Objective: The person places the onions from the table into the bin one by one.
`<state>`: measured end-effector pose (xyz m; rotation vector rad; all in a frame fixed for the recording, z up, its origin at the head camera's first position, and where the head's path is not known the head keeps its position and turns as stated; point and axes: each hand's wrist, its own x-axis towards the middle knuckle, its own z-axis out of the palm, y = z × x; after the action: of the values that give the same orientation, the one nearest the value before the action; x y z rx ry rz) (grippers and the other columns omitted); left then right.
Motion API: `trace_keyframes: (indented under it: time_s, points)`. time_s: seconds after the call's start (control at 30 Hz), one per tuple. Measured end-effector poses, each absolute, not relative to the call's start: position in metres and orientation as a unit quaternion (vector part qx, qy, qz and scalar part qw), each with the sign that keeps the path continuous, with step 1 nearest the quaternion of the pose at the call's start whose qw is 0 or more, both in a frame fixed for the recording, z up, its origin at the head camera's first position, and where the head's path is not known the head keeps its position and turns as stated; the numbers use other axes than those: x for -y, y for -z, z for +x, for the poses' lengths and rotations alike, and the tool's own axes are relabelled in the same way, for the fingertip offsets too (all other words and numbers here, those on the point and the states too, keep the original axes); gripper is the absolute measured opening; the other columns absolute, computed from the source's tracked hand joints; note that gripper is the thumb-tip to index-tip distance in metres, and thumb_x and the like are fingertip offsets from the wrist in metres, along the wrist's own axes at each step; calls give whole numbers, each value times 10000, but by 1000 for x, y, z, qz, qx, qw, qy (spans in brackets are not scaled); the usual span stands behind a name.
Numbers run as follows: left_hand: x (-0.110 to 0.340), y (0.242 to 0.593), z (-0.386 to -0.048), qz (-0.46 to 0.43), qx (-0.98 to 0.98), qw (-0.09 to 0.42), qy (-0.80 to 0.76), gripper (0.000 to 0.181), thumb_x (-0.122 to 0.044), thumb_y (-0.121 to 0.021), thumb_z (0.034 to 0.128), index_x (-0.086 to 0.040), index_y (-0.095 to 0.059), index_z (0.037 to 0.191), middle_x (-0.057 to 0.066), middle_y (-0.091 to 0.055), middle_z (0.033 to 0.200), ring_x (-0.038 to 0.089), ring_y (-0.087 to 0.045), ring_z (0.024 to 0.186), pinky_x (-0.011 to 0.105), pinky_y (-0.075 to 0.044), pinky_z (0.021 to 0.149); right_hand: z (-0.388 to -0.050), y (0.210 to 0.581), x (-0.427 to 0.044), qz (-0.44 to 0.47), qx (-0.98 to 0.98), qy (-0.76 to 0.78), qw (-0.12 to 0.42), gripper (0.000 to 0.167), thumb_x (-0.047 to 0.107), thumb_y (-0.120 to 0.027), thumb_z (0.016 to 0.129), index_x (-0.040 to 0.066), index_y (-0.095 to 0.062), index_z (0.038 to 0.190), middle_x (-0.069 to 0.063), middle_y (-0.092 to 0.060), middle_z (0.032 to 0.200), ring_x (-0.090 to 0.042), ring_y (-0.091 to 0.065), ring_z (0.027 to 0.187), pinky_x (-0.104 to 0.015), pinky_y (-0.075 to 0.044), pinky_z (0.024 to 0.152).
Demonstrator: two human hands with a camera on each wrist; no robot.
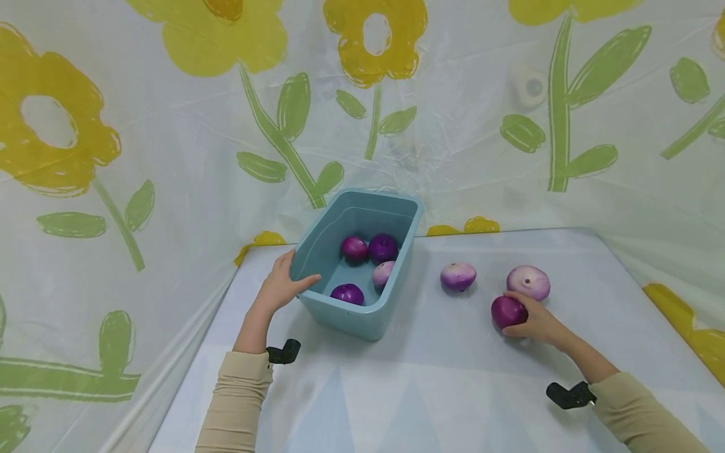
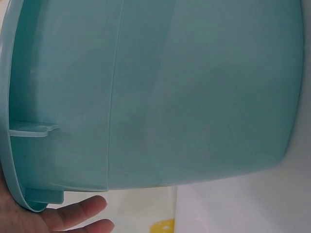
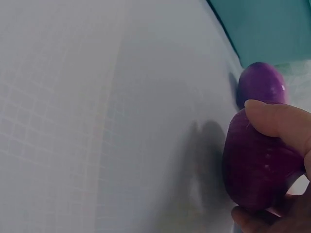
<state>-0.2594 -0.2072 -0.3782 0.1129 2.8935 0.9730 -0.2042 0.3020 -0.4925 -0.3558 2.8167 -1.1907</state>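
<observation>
In the head view, the left hand holds the bin at its near left corner, thumb over the rim and fingers along the outside. The right hand pinches the dark onion, a digit on its far side and another on its near side. The onion sits at the fingertips, on the left side of the right hand; it is well apart from the left hand, with the bin between them. The pale onion lies just behind the dark onion, and I cannot tell whether they touch. The two-tone onion lies on the table between bin and right hand. In the bin are four onions: two side by side near the far end, a pale one by the right wall and a purple one at the near end.

In the left wrist view, the bin's outer wall fills most of the picture. Two fingers reach out, fairly straight, below the rim's corner.

In the right wrist view, the dark onion is held between digits above and below it. Another onion shows beyond it, nearer the bin, its visible side purple. A shadow falls on the table beside the held onion; whether the onion touches the table, I cannot tell.
</observation>
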Motion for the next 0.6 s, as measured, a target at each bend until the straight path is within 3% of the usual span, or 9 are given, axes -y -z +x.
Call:
trace_keyframes:
  time_s: [0.37, 0.6]
  points:
    - [208, 379, -260, 38, -947, 42, -316, 1016, -602, -600, 768, -99, -75, 1478, 162, -131, 1503, 410, -279, 1300, 617, -306, 980, -214, 472, -301, -125, -919, 373, 26, 740, 171, -775, 699, -61, -368, 1271, -351, -395, 1224, -508, -445, 1049, -627, -419, 835]
    - [207, 379, -259, 39, -946, 42, -320, 1001, -590, -606, 770, -120, -79, 1480, 164, -140, 1498, 416, -292, 1289, 622, -316, 968, -218, 462, -302, -107, -923, 365, 53, 777, 233, -766, 718, -43, -343, 1309, -351, -363, 1254, -520, -412, 1077, -614, -439, 822]
